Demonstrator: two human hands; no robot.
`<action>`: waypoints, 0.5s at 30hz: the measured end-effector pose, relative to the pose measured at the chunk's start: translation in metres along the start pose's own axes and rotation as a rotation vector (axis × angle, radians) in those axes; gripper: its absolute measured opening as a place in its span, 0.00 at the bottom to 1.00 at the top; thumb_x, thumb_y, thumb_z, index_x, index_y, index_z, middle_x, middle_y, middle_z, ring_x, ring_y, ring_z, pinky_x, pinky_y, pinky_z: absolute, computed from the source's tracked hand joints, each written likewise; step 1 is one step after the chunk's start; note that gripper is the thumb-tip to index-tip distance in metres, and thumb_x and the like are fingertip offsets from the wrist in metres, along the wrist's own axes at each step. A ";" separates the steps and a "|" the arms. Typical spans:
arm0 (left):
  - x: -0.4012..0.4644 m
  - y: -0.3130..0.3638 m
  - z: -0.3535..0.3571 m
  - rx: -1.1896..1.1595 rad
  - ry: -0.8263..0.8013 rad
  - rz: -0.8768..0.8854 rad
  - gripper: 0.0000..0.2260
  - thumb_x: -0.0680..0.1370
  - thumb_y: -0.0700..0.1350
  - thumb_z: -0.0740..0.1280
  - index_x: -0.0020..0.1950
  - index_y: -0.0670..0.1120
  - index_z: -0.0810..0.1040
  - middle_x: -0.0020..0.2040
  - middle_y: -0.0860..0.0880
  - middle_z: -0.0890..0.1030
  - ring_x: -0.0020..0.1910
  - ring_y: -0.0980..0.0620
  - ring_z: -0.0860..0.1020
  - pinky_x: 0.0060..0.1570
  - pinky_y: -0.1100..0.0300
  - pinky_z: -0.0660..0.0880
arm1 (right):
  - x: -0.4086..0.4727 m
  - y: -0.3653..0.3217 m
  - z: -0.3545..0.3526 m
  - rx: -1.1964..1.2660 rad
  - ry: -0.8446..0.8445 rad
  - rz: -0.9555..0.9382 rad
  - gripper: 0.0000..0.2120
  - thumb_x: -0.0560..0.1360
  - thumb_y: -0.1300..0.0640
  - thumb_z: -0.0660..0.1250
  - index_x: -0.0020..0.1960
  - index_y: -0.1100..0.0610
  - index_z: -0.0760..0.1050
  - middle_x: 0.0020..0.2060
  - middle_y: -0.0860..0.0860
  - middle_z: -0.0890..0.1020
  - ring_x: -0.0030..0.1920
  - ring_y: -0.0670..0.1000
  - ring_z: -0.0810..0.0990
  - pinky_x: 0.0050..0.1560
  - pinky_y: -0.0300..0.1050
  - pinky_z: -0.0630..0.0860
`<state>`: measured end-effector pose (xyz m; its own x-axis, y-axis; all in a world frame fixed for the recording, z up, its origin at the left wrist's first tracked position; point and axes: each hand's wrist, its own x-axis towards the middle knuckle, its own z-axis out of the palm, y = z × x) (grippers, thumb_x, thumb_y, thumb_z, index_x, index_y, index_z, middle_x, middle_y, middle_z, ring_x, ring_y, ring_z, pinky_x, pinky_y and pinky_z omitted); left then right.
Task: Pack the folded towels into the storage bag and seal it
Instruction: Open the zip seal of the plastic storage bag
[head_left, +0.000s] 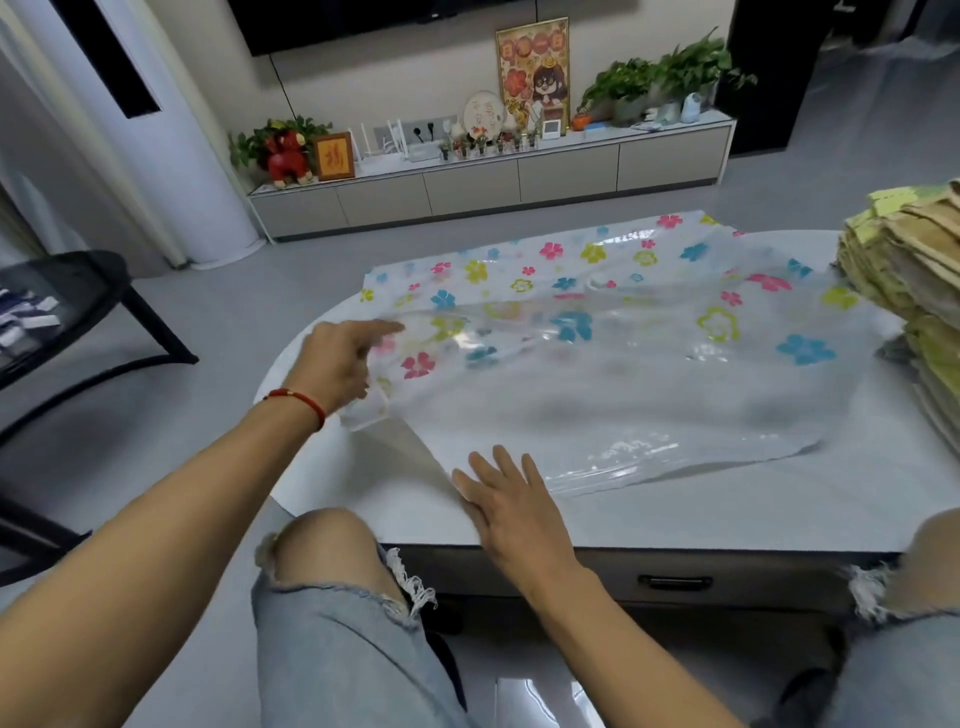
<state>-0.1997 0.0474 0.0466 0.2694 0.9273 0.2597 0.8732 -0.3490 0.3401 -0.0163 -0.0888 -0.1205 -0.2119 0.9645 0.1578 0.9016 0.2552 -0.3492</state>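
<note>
Your storage bag, clear plastic with coloured flowers, lies flat on the white desk, its long axis running left to right across your view. Your left hand is at the bag's left end and grips a fold of the plastic there, lifting that end a little. Your right hand lies flat with straight fingers on the bag's near edge. The folded towels stand stacked at the desk's right edge, touching the bag's right end, well apart from both hands.
</note>
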 end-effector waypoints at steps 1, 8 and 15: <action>0.005 -0.001 -0.006 0.006 0.046 -0.019 0.23 0.78 0.28 0.58 0.65 0.48 0.80 0.59 0.40 0.82 0.43 0.41 0.83 0.48 0.48 0.83 | 0.000 0.000 -0.001 0.005 0.000 -0.010 0.20 0.88 0.52 0.53 0.79 0.50 0.66 0.80 0.51 0.65 0.82 0.59 0.55 0.81 0.60 0.48; 0.013 0.016 -0.019 0.197 0.034 0.100 0.22 0.77 0.31 0.59 0.66 0.48 0.79 0.59 0.40 0.82 0.55 0.38 0.81 0.56 0.43 0.78 | -0.009 0.002 -0.017 0.106 -0.080 -0.033 0.27 0.85 0.42 0.46 0.79 0.49 0.66 0.80 0.51 0.66 0.83 0.58 0.54 0.81 0.60 0.47; 0.002 0.075 0.035 0.493 -0.214 0.437 0.21 0.77 0.58 0.65 0.70 0.57 0.74 0.79 0.44 0.60 0.75 0.36 0.59 0.62 0.38 0.72 | -0.001 0.086 -0.068 -0.114 -0.064 0.611 0.36 0.80 0.31 0.47 0.84 0.42 0.45 0.84 0.56 0.41 0.81 0.69 0.35 0.73 0.77 0.35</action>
<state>-0.1195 0.0276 0.0414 0.6682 0.7399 0.0778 0.7355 -0.6413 -0.2184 0.0874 -0.0721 -0.0877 0.3358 0.9370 -0.0964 0.9009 -0.3493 -0.2576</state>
